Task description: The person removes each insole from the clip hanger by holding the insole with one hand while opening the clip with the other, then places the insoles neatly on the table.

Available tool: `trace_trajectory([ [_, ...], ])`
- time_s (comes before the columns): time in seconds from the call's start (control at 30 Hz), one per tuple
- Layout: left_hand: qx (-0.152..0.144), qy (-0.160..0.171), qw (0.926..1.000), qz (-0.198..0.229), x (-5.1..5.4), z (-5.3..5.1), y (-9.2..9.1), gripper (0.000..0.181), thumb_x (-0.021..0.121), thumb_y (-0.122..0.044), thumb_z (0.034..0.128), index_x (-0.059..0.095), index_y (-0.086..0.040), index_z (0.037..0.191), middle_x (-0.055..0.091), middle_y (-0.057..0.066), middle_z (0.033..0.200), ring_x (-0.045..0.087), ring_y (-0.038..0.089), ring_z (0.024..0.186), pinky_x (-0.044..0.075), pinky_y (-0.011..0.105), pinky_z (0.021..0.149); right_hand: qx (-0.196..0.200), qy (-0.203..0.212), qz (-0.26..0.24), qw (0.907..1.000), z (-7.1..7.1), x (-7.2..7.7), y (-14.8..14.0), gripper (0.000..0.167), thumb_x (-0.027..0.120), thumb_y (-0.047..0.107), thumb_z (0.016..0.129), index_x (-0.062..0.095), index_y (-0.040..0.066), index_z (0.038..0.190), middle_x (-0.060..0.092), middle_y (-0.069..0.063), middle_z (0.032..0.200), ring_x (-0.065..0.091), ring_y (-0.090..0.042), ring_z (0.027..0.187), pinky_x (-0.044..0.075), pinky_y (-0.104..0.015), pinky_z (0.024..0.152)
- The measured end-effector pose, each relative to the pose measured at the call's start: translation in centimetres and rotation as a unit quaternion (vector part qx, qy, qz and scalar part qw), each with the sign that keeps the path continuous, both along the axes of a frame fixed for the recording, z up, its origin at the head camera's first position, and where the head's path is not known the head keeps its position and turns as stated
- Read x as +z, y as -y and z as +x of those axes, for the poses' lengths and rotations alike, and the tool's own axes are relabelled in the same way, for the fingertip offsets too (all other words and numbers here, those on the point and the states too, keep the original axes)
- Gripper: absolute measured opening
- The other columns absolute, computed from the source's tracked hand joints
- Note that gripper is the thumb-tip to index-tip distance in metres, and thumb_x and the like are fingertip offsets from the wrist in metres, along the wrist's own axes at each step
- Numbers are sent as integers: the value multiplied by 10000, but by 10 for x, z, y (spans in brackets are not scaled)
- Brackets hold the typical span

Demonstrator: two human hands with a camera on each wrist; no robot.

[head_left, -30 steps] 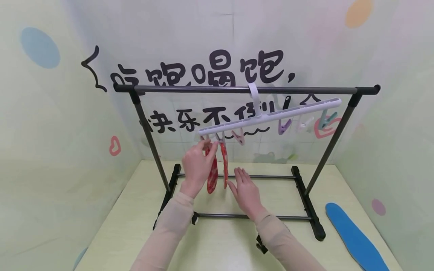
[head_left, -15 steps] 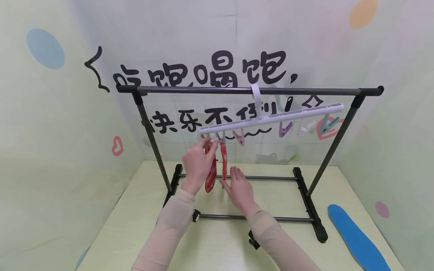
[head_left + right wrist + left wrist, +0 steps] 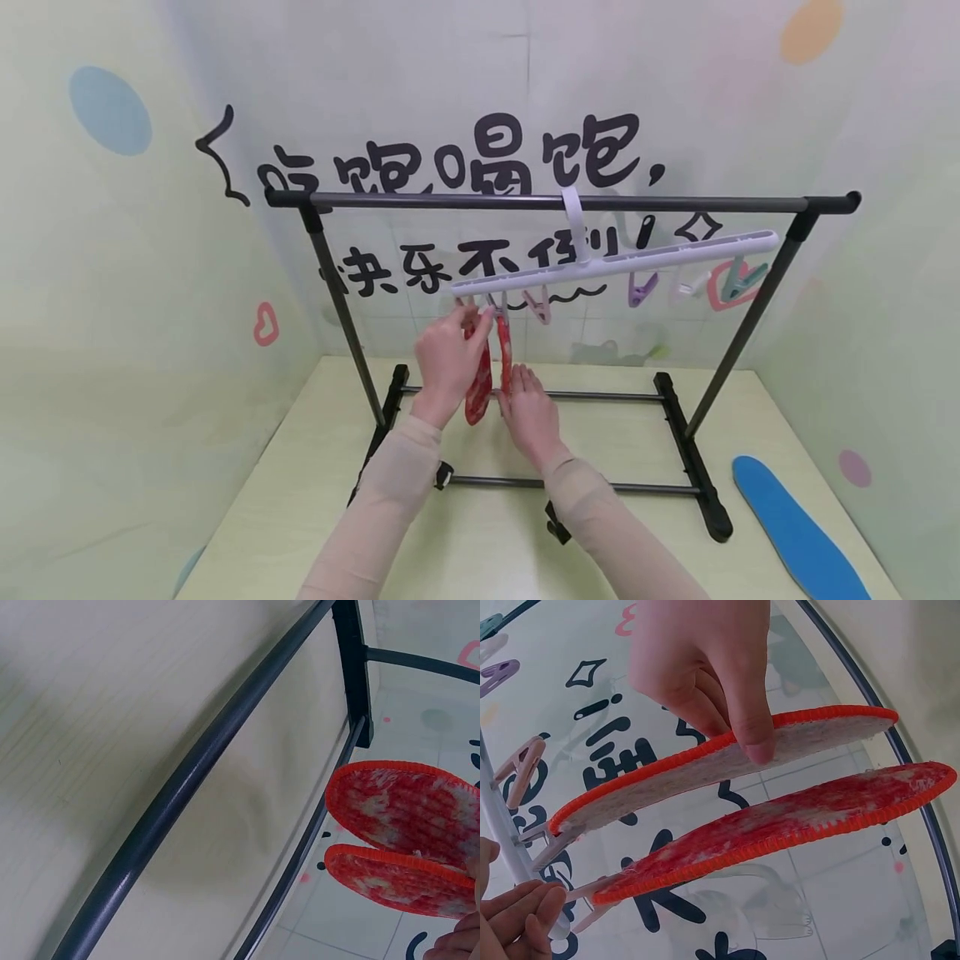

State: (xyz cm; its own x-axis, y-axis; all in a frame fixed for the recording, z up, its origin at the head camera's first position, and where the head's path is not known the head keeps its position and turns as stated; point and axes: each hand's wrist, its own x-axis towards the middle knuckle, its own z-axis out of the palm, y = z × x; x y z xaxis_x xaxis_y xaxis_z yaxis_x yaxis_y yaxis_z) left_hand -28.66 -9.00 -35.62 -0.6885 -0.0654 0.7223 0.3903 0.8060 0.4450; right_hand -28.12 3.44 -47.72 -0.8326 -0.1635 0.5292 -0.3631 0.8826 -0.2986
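Two red insoles with fluffy faces and orange-red stitched edges hang from pegs on a lilac hanger [image 3: 622, 260]. My left hand [image 3: 446, 354] is at the hanger's left end and pinches the end peg [image 3: 581, 894], which holds the outer insole [image 3: 780, 832]. My right hand [image 3: 534, 417] holds the inner insole [image 3: 660, 776] near its lower part. In the left wrist view, the thumb lies on its pale face and the other fingers are behind it. The right wrist view has both insoles at its right edge, partly cut off.
The hanger hooks over a black rack's top bar [image 3: 420, 201] and tilts down to the left. Pink [image 3: 537, 305], purple [image 3: 642, 289] and teal [image 3: 742, 282] pegs dangle from it. A blue insole [image 3: 798, 525] lies on the table [image 3: 300, 492] at right.
My right hand has moved left, from beside the inner insole to holding it. My left hand stays at the end peg. The view has shifted slightly.
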Motion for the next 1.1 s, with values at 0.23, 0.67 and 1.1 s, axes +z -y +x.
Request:
trace_trajectory([
  [0.23,88,183,9996,-169,2,-2,-6,397,631,-420,954,761,-51,1018,739,47,737,632,175,565,354,234,468,-62,-93,51,9999,-1,0,-2,404,613,163,970,593,-68,1302,645,-231,1272,649,-349,1158,577,-441,805],
  [0.67,192,395,9985,-338,3,-6,-14,431,644,-470,929,767,-59,976,736,60,719,561,158,472,287,225,420,59,-421,3,9991,9,-4,-4,395,616,140,955,602,-76,1285,653,-234,1255,659,-346,1141,573,-429,831],
  [1.1,265,476,9980,-332,6,-6,-22,405,689,-480,892,738,-79,885,754,80,789,548,161,468,296,235,424,110,-673,96,9976,18,-9,-8,403,639,147,944,607,-66,1285,663,-222,1245,659,-339,1146,575,-408,817],
])
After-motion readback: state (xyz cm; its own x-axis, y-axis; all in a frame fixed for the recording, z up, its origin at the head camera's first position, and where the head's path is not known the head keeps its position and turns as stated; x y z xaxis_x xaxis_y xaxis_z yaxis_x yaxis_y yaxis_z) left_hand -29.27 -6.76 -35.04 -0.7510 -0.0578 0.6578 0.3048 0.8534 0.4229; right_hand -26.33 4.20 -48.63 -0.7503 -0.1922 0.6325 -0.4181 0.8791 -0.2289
